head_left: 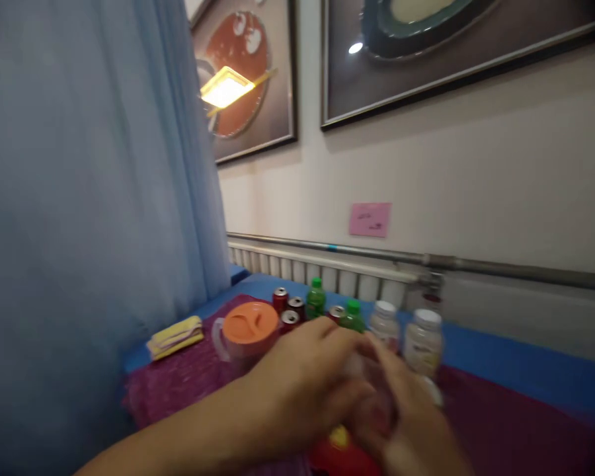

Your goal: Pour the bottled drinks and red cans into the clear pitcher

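Right hand (pixel 407 423): motion-blurred, grip unreadable.
Red object (pixel 344 457): cut by bottom edge, identity unclear.
Pink note (pixel 369 219): writing too small.

clear plastic item (pixel 371 373), prob a bottle but too blurred to be sure: see-through w/ a pinkish tint, held up btwn left hand (pixel 307 383) and right hand (pixel 411 423). left fingers curl over it, right hand touches its other side, so most of it is hidden. red thing (pixel 344 456) w/ a yellow spot on top lies just under both hands on the purple cloth (pixel 188 383), at the bottom edge; shape unclear.
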{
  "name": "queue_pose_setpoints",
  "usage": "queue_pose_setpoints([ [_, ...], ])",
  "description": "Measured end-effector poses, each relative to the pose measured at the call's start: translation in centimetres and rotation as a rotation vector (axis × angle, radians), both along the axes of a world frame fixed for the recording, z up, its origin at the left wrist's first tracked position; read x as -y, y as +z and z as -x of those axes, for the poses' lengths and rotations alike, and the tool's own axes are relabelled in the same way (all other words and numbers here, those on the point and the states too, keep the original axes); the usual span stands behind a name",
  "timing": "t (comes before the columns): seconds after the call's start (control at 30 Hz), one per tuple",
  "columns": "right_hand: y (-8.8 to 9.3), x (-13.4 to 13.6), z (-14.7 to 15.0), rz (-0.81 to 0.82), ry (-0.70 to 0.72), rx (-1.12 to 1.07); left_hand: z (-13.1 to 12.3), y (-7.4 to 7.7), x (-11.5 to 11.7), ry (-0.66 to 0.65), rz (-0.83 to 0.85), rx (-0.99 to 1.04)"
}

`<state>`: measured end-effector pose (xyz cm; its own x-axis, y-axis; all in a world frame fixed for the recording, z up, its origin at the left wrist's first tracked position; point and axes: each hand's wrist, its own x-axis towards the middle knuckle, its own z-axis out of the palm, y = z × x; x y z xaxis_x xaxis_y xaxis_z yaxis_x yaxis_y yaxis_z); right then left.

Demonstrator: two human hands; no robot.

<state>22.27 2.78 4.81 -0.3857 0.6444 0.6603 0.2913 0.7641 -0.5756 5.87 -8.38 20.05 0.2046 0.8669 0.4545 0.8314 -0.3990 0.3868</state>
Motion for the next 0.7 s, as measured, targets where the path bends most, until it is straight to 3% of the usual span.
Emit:
queue_pose_setpoints([
  [0.07,4.0,2.0,1.2,0.079,0.030,0.041,0.3,-0.5,-0.7,-0.017,0.072,0.020],
  [0.17,6.0,2.8,1.1,0.247,0.143,0.091,1.0,0.2,-1.6,-0.114,0.247,-0.013],
  [0.27,5.8,2.8,0.0,0.344,0.254,0.098,1.5,1.5,-1.5,-0.118,0.363,-0.095],
  [0.37,5.5,2.6,-0.5,0.376,0.298,0.106,1.7,1.8,-1.4,-0.095,0.363,-0.129],
  [0.7,5.3,2.5,0.1,0.150,0.125,0.172,2.2,-1.8,-2.8,0.122,0.244,-0.085],
])
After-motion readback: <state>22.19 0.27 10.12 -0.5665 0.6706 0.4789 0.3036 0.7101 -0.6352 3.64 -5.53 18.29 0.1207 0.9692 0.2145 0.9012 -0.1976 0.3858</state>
